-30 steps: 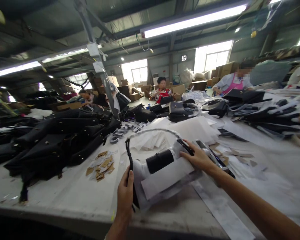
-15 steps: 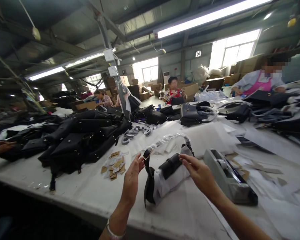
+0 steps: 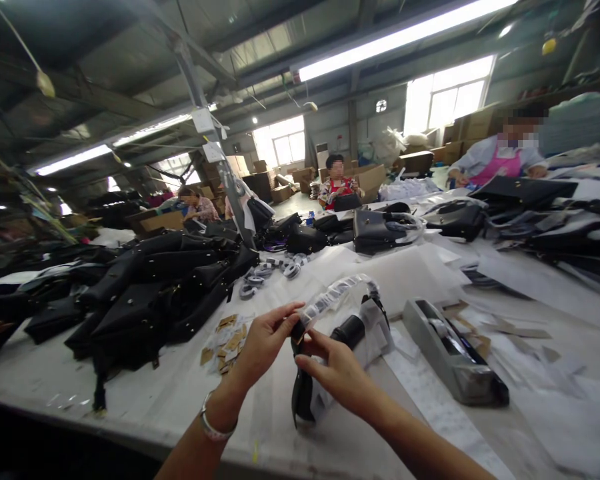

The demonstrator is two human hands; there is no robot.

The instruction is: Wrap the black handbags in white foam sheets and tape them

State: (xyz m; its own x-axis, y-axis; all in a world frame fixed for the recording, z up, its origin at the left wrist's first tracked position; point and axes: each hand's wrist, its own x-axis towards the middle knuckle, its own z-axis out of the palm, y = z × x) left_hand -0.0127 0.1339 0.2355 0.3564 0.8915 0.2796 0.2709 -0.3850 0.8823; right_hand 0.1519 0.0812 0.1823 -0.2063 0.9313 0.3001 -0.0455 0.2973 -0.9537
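A small black handbag (image 3: 304, 395) stands on the white table in front of me, partly covered with white tissue paper (image 3: 380, 333). Its handle (image 3: 337, 293) arches up, wrapped in clear plastic film. At the handle's near end, by the buckle, my left hand (image 3: 267, 340) is closed with thumb and fingers on the strap (image 3: 298, 328). Just below, my right hand (image 3: 337, 373) pinches the same strap from the other side. A rolled black part (image 3: 349, 331) lies across the bag's top, partly behind my right hand.
A grey tape dispenser (image 3: 455, 353) stands to the right. Small brown and clear packets (image 3: 225, 343) lie left of my hands. Black bags (image 3: 130, 300) are heaped at left; white sheets (image 3: 410, 270) lie behind. Co-workers sit across the table, one in a pink apron (image 3: 497, 167).
My left hand has moved right and closed on the strap end. My right hand has left the rolled black part and come left to the strap. The view has shifted slightly.
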